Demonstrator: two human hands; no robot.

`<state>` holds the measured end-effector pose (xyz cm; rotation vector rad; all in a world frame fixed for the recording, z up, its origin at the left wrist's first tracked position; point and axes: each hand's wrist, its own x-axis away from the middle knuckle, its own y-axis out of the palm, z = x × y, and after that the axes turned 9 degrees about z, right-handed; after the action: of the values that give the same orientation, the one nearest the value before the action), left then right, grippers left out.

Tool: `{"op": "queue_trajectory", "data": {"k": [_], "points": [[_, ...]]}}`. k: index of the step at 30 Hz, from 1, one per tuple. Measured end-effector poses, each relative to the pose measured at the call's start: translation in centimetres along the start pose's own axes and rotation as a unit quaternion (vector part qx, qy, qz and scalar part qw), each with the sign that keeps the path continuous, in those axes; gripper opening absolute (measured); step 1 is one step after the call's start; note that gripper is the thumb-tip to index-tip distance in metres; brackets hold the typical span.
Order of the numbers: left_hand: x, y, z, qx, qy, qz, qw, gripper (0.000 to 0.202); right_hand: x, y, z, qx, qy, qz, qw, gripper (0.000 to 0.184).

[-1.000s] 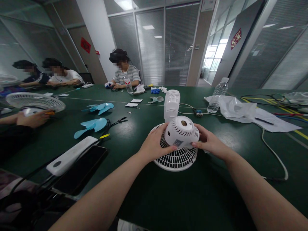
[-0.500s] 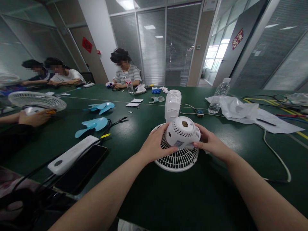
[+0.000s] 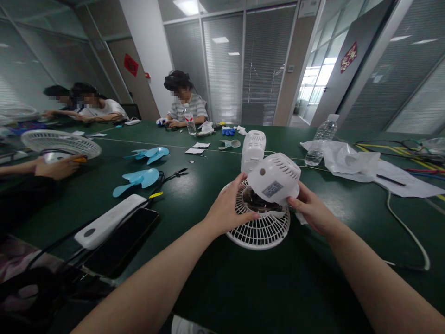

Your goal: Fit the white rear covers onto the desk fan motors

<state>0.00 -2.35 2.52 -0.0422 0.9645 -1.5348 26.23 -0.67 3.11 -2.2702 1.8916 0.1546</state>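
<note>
My right hand [image 3: 314, 208] grips the right edge of a white vented fan motor cover [image 3: 276, 178], tilted up so its label faces me. Under the raised cover, the dark fan motor [image 3: 255, 200] shows at the centre of a white round fan grille [image 3: 259, 236] lying on the table. My left hand [image 3: 224, 208] is at the grille's left side, thumb and fingers spread around the motor. Its fingertips come close to the cover's left edge; whether they touch it I cannot tell. Just behind stands a white vented fan part [image 3: 253, 148].
Blue fan blades [image 3: 139, 178], a white power strip [image 3: 111, 220] and a black phone [image 3: 121, 241] lie left on the green table [image 3: 198, 204]. A water bottle [image 3: 323, 134] and plastic bag [image 3: 351, 160] are right. Another person's hand [image 3: 57, 167] holds a fan grille [image 3: 66, 139].
The motor cover has come up off the motor and tilted, moving rightward in my right hand. My left hand has let go of it, and the motor is now exposed.
</note>
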Motion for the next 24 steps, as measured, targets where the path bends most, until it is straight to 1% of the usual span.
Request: {"op": "queue_trajectory", "data": {"k": [2, 5, 10, 19, 21, 24], "points": [[0.0, 0.1, -0.2, 0.009, 0.004, 0.003, 1.0, 0.106, 0.0, 0.0, 0.0, 0.005, 0.002, -0.002, 1.0, 0.064], [0.0, 0.2, -0.4, 0.021, 0.015, 0.011, 1.0, 0.098, -0.1, 0.2, -0.2, 0.036, 0.009, -0.025, 0.999, 0.069], [-0.2, 0.1, -0.1, 0.009, 0.023, 0.016, 1.0, 0.087, -0.2, 0.4, -0.5, 0.078, -0.015, -0.059, 0.995, 0.073], [-0.3, 0.1, 0.2, -0.023, 0.016, 0.01, 1.0, 0.075, 0.1, 0.2, -1.1, 0.068, 0.014, -0.052, 0.996, 0.083], [-0.4, 0.1, 0.2, -0.026, 0.013, 0.004, 1.0, 0.073, 0.1, 0.2, -1.2, 0.065, 0.013, -0.051, 0.996, 0.082], [-0.4, 0.0, 0.0, -0.031, 0.018, -0.009, 0.999, 0.072, 0.2, 0.2, -1.1, 0.053, 0.0, -0.052, 0.997, 0.075]]}}
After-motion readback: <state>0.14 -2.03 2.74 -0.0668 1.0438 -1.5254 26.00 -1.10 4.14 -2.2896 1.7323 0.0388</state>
